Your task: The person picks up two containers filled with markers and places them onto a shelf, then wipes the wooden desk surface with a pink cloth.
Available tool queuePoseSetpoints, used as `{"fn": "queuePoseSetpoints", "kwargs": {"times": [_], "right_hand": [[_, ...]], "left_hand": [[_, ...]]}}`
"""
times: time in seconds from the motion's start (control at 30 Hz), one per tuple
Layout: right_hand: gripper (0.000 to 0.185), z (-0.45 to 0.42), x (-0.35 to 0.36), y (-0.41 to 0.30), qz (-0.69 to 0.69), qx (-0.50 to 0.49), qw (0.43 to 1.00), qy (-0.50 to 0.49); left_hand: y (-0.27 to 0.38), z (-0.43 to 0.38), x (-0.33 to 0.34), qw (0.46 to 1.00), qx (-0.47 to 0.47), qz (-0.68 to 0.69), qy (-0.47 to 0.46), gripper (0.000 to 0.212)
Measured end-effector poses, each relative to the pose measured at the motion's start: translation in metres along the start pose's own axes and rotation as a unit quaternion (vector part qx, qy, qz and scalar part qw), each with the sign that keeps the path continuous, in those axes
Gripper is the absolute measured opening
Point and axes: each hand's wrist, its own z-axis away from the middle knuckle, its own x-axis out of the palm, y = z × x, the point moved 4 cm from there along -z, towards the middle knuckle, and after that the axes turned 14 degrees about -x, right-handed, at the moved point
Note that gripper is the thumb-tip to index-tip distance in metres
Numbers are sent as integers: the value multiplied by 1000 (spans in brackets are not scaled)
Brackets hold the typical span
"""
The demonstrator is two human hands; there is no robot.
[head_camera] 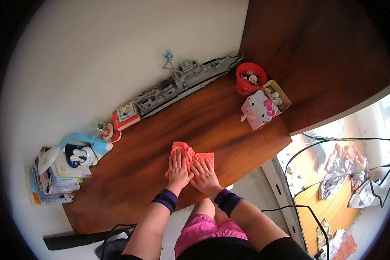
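Observation:
A coral-red cloth [185, 148], crumpled and partly folded, lies on the brown wooden desktop [143, 162] near its front edge. My left hand [178, 167] rests flat on the cloth's left part, fingers pointing away from me. On its right part lies my right hand [204, 172], palm down with the fingers a little apart. The two thumbs are close together, near the cloth's lower edge. Both wrists wear dark purple bands. The palms and whatever is under the cloth are hidden.
Along the wall stand a stack of books [55, 182], a blue-white desk lamp [99, 144], a snow globe [104, 130], a red book [126, 122] and a brick-built warship model [182, 86]. A red bucket [251, 89], an open small box [284, 94] and a Hello Kitty box [255, 118] stand at right.

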Motion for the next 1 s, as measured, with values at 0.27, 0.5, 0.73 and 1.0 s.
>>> {"fn": "queuePoseSetpoints", "kwargs": {"times": [0.27, 0.5, 0.73, 1.0], "right_hand": [[57, -37, -8, 24, 15, 78, 996, 32], [55, -73, -19, 52, 14, 154, 985, 80], [58, -95, -26, 78, 69, 193, 976, 78], [63, -97, -34, 102, 80, 240, 967, 44]], "left_hand": [[7, -65, -15, 995, 91, -16, -32, 89], [21, -116, -34, 986, 158, -36, -47, 82], [34, -161, -36, 976, 210, -22, -57, 83], [58, -185, -41, 964, 266, 2, -25, 81]]}}
